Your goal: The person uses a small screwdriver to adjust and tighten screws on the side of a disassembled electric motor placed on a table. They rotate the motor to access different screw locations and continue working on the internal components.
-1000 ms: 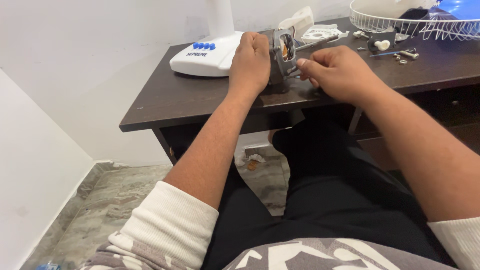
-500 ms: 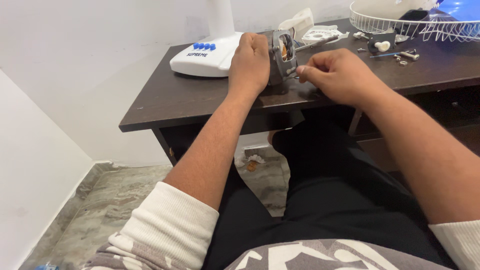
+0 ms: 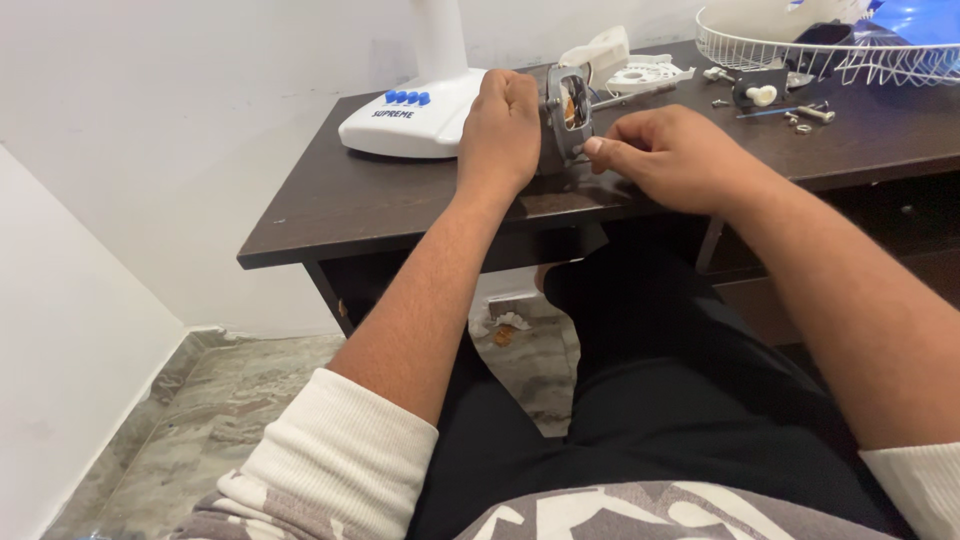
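Note:
My left hand (image 3: 497, 130) is closed around a grey metal fan motor (image 3: 566, 112) and holds it upright on the dark wooden table (image 3: 340, 205). Copper windings show through an opening in the motor's plate. My right hand (image 3: 672, 157) sits just right of the motor, its fingertips pinched against the plate's lower edge; whatever small part they pinch is hidden. Both forearms reach out over my lap.
A white fan base (image 3: 415, 120) with blue buttons stands at the back left. White plastic fan parts (image 3: 640, 72), loose screws (image 3: 810, 115) and a small black piece with a white knob (image 3: 755, 92) lie to the right. A white wire fan guard (image 3: 840, 50) sits at the far right.
My right hand has shifted a little lower on the motor plate, its fingertips now at the bottom edge. My left hand keeps the same grip.

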